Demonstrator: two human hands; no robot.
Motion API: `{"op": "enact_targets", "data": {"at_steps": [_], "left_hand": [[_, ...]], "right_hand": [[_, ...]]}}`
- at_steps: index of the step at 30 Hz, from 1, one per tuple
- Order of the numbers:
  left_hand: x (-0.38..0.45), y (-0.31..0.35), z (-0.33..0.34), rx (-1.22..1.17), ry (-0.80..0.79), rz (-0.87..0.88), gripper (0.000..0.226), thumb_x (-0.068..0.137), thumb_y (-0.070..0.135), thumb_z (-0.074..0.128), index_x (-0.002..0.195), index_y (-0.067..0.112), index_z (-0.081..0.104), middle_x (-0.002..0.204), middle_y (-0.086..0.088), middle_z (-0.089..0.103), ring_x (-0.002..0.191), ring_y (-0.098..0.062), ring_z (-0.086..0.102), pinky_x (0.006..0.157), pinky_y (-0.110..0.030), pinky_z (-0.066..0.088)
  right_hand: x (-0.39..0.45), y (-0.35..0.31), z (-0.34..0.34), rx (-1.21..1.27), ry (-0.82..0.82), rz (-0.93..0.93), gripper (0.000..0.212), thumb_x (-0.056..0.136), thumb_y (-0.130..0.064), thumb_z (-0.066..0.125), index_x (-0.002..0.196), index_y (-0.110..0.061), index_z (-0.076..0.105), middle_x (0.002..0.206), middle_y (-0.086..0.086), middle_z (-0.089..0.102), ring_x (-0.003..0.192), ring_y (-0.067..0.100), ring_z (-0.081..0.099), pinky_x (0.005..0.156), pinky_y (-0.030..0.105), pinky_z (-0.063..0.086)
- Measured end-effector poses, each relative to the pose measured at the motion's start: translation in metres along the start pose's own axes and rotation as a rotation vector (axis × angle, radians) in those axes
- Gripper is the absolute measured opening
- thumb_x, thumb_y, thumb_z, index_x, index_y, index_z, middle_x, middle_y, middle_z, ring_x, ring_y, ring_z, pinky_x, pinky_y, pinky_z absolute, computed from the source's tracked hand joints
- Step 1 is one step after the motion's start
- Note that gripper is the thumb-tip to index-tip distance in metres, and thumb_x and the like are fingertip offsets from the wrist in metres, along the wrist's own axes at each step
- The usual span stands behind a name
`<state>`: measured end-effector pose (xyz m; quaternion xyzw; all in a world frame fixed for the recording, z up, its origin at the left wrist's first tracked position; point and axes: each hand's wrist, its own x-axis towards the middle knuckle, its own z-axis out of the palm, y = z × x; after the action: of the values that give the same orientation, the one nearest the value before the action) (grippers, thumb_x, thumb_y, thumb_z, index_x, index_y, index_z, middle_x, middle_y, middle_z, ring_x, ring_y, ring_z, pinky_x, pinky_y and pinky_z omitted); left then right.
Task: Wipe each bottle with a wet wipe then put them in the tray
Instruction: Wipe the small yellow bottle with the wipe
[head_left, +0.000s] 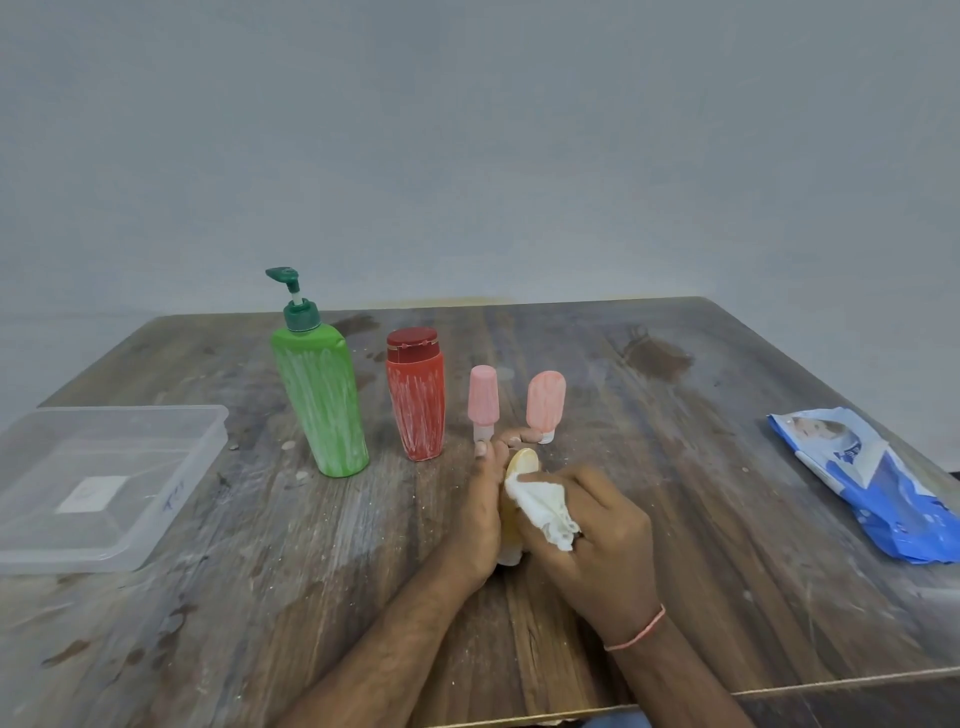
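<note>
— What's going on at the middle of the frame, low down?

— The left hand (480, 512) is wrapped round a small yellow bottle (521, 464), holding it tilted, its flat base pointing up and away. The right hand (592, 540) has a bunched white wipe (543, 506) pinched in its fingers and presses it against the bottle's side.

— How would you do that well?

— I'd say turn the bottle in the left hand so the wipe meets every face, the base and cap included. The fingers cover much of it, so shift the grip or those patches get missed.

— And the others?

— Just beyond the hands stand two little pink bottles (483, 397) (545, 402). Left of them stands a red bottle (415, 400), then a tall green pump bottle (317, 395). All are upright, and the big two are streaked with white, so by my reckoning they are not wiped yet.

— The tray?

— A clear tray (31, 556) sits at the left edge, well apart from the hands. I see no bottle in it, only a pale label at its bottom. At the right edge lies a blue wipe pack (878, 483), flat on the table (727, 571); whether its flap is open I can't tell.
</note>
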<state>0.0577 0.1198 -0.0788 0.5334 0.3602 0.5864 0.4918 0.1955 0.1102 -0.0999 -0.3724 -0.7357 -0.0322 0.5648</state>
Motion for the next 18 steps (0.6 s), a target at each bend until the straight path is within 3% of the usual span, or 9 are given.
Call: {"op": "enact_targets", "data": {"at_steps": [2,4,6,10,14,18], "left_hand": [[0.0011,-0.0013,-0.0003,0.005,-0.012,-0.031,0.076,0.102,0.064,0.018,0.130,0.006,0.059,0.092,-0.009,0.057,0.084,-0.019,0.056,0.075,-0.030,0.053],[0.0007,-0.0026,-0.0015,-0.018,-0.012,-0.068,0.078,0.098,0.072,0.023,0.128,0.012,0.061,0.089,-0.005,0.059,0.083,-0.019,0.057,0.074,-0.034,0.052],[0.0012,-0.0042,-0.0024,-0.019,-0.013,-0.067,0.077,0.097,0.072,0.023,0.124,0.012,0.062,0.092,-0.010,0.059,0.087,-0.025,0.056,0.079,-0.038,0.050],[0.0038,-0.0067,-0.0019,0.023,0.012,-0.078,0.081,0.101,0.069,0.015,0.123,0.004,0.059,0.094,-0.016,0.056,0.090,-0.030,0.053,0.081,-0.042,0.050],[0.0030,-0.0092,-0.0054,0.018,0.006,-0.069,0.080,0.103,0.064,0.014,0.118,0.000,0.059,0.095,-0.018,0.057,0.091,-0.031,0.053,0.086,-0.048,0.046],[0.0046,-0.0074,-0.0039,0.020,-0.007,-0.095,0.086,0.096,0.076,0.020,0.116,0.002,0.060,0.096,-0.015,0.060,0.094,-0.030,0.055,0.088,-0.046,0.047]], "right_hand": [[-0.0003,-0.0002,-0.0007,0.019,0.003,0.014,0.028,0.102,-0.036,0.072,0.104,-0.011,0.085,0.097,-0.003,0.076,0.083,0.009,0.073,0.067,0.031,0.059],[-0.0019,-0.0011,0.0009,0.064,-0.034,-0.017,0.019,0.095,-0.029,0.080,0.105,-0.013,0.085,0.099,-0.003,0.077,0.086,0.010,0.074,0.068,0.034,0.060],[-0.0020,-0.0015,0.0018,0.069,-0.041,-0.017,0.020,0.095,-0.029,0.082,0.108,-0.014,0.085,0.101,-0.003,0.078,0.087,0.011,0.075,0.069,0.034,0.061],[0.0032,-0.0049,-0.0027,0.058,0.041,0.029,0.037,0.104,-0.043,0.066,0.103,-0.012,0.085,0.098,-0.004,0.077,0.086,0.006,0.074,0.071,0.027,0.060],[0.0009,-0.0029,-0.0002,0.103,-0.019,0.014,0.025,0.098,-0.034,0.078,0.108,-0.012,0.085,0.102,-0.003,0.079,0.090,0.008,0.075,0.072,0.030,0.062],[0.0026,-0.0029,-0.0031,0.087,0.028,0.050,0.034,0.103,-0.042,0.069,0.105,-0.012,0.085,0.101,-0.004,0.078,0.088,0.005,0.074,0.072,0.027,0.061]]}}
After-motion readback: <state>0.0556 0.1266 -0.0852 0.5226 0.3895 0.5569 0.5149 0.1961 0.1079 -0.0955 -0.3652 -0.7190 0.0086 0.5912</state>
